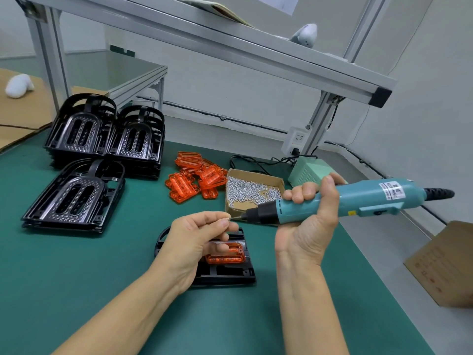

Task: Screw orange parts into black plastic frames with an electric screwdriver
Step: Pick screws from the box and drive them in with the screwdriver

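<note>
My right hand (309, 216) grips a teal electric screwdriver (358, 198), held nearly level above the table with its bit pointing left. My left hand (197, 234) pinches a small screw (228, 219) at the bit's tip. Under the left hand a black plastic frame (225, 274) lies flat on the green mat, with an orange part (226, 254) seated in it. My left hand hides part of the frame.
Stacks of black frames (107, 137) and a nearer stack (74, 198) stand at the left. A pile of orange parts (197, 178) and a cardboard box of screws (253, 190) lie mid-table. A green power supply (309, 170), aluminium shelf posts (322, 119) and a cardboard box (445, 262) are at the right.
</note>
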Action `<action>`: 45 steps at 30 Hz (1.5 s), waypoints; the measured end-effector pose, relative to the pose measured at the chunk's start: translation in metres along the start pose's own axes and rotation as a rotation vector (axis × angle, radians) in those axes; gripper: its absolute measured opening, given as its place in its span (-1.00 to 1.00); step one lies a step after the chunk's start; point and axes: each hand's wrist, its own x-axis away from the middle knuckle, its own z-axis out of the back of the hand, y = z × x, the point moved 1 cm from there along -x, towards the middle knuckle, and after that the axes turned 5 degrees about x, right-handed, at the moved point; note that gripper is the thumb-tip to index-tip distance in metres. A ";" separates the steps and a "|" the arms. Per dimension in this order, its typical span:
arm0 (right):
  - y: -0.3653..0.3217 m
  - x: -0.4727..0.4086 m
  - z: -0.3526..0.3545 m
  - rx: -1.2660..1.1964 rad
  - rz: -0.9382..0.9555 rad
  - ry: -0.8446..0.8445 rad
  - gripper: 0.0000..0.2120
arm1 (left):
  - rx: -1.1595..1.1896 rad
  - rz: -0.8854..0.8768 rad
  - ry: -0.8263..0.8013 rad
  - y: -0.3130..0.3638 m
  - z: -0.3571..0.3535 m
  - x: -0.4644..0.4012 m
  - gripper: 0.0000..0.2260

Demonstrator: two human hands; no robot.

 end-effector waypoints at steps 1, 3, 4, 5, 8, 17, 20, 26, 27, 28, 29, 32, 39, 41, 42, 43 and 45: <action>0.000 0.000 0.000 0.000 0.000 0.000 -0.92 | -0.011 -0.005 0.009 0.000 0.000 0.000 -0.92; 0.001 0.000 -0.001 0.001 0.005 0.003 -0.92 | -0.039 -0.018 0.024 -0.001 -0.002 -0.001 -0.92; 0.000 0.000 -0.001 0.004 0.007 0.000 -0.92 | -0.054 -0.025 0.027 -0.002 -0.002 -0.001 -0.92; 0.000 -0.001 -0.002 0.007 0.008 -0.006 -0.92 | -0.072 -0.034 0.026 -0.002 -0.003 -0.001 -0.93; -0.001 -0.002 -0.001 0.010 -0.002 -0.019 -0.92 | -0.164 -0.085 0.007 -0.001 0.000 -0.003 -0.91; -0.005 -0.015 0.014 0.072 -0.055 -0.097 -0.91 | -0.709 -0.276 -0.012 0.010 0.016 -0.008 -0.78; -0.002 -0.019 0.022 0.167 -0.086 -0.137 -0.89 | -1.184 -0.417 -0.220 0.008 0.020 -0.001 -0.71; 0.010 -0.024 0.029 0.296 -0.135 -0.229 -0.87 | -1.743 -0.360 -0.534 -0.012 0.019 0.001 -0.41; 0.011 -0.024 0.029 0.308 -0.137 -0.242 -0.87 | -1.764 -0.374 -0.542 -0.012 0.018 0.001 -0.41; 0.013 -0.025 0.028 0.321 -0.139 -0.254 -0.87 | -1.772 -0.387 -0.541 -0.012 0.018 0.001 -0.42; 0.014 -0.025 0.028 0.336 -0.141 -0.265 -0.87 | -1.770 -0.395 -0.539 -0.012 0.018 0.000 -0.44; 0.017 -0.025 0.026 0.374 -0.146 -0.301 -0.87 | -1.772 -0.416 -0.534 -0.012 0.016 -0.001 -0.49; 0.019 -0.025 0.022 0.430 -0.164 -0.363 -0.87 | -1.763 -0.436 -0.522 -0.015 0.018 -0.003 -0.51; 0.020 -0.026 0.021 0.442 -0.177 -0.391 -0.86 | -1.763 -0.434 -0.520 -0.016 0.018 -0.003 -0.51; 0.021 -0.026 0.020 0.452 -0.179 -0.405 -0.86 | -1.763 -0.433 -0.520 -0.016 0.018 -0.003 -0.51; 0.021 -0.026 0.019 0.465 -0.180 -0.419 -0.86 | -1.762 -0.434 -0.518 -0.016 0.018 -0.003 -0.51; 0.023 -0.027 0.016 0.503 -0.176 -0.453 -0.87 | -1.757 -0.440 -0.515 -0.016 0.018 -0.004 -0.52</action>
